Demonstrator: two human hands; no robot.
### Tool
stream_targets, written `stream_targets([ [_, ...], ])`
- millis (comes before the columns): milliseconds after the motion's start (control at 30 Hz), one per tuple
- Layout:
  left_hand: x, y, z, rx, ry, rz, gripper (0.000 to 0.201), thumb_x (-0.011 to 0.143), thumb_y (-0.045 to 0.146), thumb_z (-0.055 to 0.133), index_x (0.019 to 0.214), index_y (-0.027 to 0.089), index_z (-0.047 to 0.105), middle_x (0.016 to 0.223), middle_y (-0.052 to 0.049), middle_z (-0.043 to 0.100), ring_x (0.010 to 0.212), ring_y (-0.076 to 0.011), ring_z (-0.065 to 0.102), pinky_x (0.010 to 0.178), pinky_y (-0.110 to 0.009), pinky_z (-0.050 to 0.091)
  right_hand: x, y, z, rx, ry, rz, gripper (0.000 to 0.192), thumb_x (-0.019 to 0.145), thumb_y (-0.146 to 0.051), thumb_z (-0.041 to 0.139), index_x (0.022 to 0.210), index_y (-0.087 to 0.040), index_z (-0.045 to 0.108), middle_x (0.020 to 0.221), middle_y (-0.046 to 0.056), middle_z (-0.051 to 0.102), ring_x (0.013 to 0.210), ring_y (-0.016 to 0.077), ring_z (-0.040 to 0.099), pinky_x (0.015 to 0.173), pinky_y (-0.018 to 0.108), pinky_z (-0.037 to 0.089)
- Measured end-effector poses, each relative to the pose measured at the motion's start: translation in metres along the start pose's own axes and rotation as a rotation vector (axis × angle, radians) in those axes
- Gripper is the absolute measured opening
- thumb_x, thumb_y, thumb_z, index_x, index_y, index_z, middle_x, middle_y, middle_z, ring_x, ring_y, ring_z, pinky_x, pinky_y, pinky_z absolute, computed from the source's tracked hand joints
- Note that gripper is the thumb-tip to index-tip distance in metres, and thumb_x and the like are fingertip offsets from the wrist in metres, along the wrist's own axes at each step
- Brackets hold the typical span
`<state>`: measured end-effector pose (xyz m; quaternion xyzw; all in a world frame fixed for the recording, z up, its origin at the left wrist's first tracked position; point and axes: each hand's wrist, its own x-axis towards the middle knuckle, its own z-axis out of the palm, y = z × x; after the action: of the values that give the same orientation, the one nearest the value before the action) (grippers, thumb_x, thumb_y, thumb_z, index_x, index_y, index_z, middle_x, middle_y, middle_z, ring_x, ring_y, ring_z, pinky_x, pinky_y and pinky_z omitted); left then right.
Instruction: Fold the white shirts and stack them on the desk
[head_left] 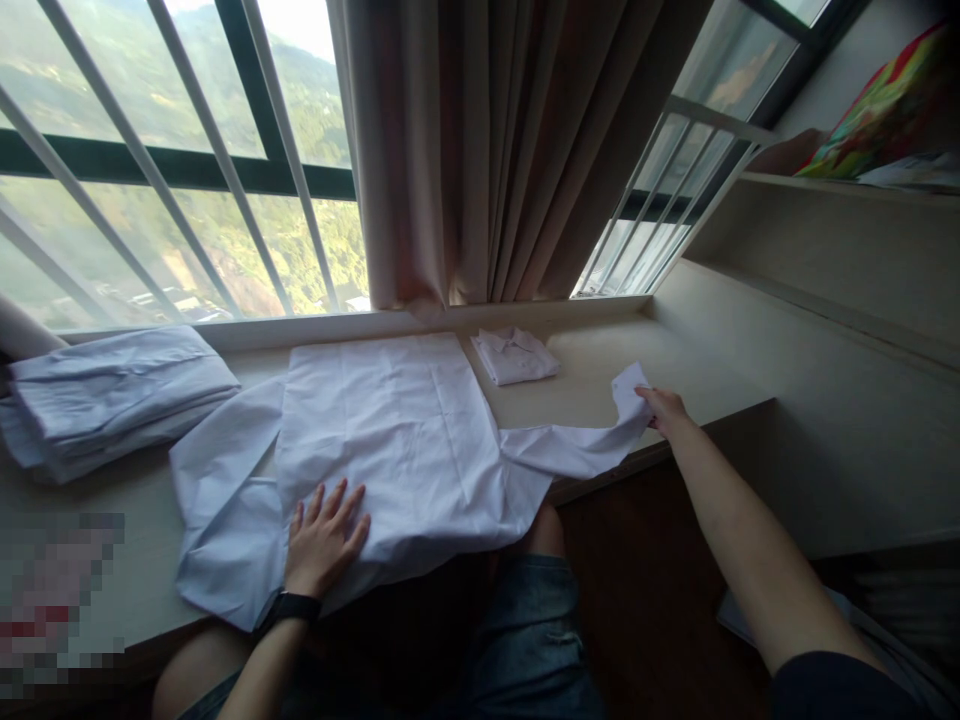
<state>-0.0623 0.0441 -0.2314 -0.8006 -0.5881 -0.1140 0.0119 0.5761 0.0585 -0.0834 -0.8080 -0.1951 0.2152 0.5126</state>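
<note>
Right hand (666,410) pulls shirt (405,450) sleeve (577,448) out rightward, L-R axis.

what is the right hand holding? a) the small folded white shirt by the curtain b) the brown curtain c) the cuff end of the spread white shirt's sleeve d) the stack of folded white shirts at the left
c: the right hand pinches the cuff end of the sleeve stretched out from the spread white cotton shirt on the pale wooden desk, while the left hand lies flat on the shirt's lower part.
</note>
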Motion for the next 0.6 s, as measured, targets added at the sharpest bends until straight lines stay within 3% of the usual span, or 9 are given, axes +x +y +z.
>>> stream_targets([
  [167,0.0,-0.002,0.002,-0.001,0.0,-0.003,0.055,0.095,0.045,0.046,0.148,0.032,0.049,0.16,-0.003,0.038,0.15,-0.0338,0.024,0.121,-0.056,0.014,0.002,-0.035,-0.023,0.124,-0.087,0.015,0.023,0.091,-0.013,0.044,0.107,-0.018,0.059,0.088,0.01,0.068,0.066,0.0143,0.062,0.065,0.027,0.054],
  [333,0.0,-0.002,0.002,-0.001,-0.01,-0.012,0.056,0.094,0.044,0.047,0.148,0.032,0.049,0.161,-0.002,0.037,0.15,-0.0335,0.023,0.121,-0.056,0.014,-0.011,-0.074,-0.034,0.031,-0.223,0.043,0.013,0.092,-0.023,0.056,0.102,-0.017,0.06,0.081,0.01,0.067,0.061,0.0171,0.063,0.064,0.035,0.057],
  [433,0.0,-0.001,0.0,0.008,-0.019,-0.01,0.056,0.095,0.044,0.045,0.149,0.031,0.049,0.161,-0.003,0.037,0.15,-0.0341,0.023,0.121,-0.057,0.014,-0.018,-0.107,-0.031,0.029,-0.187,-0.037,0.016,0.095,-0.028,0.053,0.106,-0.017,0.057,0.077,0.007,0.064,0.059,0.0156,0.063,0.064,0.036,0.059],
  [600,0.0,-0.001,-0.001,0.012,-0.021,0.0,0.056,0.095,0.045,0.043,0.149,0.031,0.048,0.161,-0.003,0.036,0.15,-0.0337,0.023,0.121,-0.058,0.013,-0.03,-0.164,-0.01,0.249,-0.071,-0.229,0.025,0.1,-0.029,0.041,0.117,-0.016,0.054,0.083,0.007,0.063,0.067,0.0139,0.065,0.071,0.035,0.057],
])
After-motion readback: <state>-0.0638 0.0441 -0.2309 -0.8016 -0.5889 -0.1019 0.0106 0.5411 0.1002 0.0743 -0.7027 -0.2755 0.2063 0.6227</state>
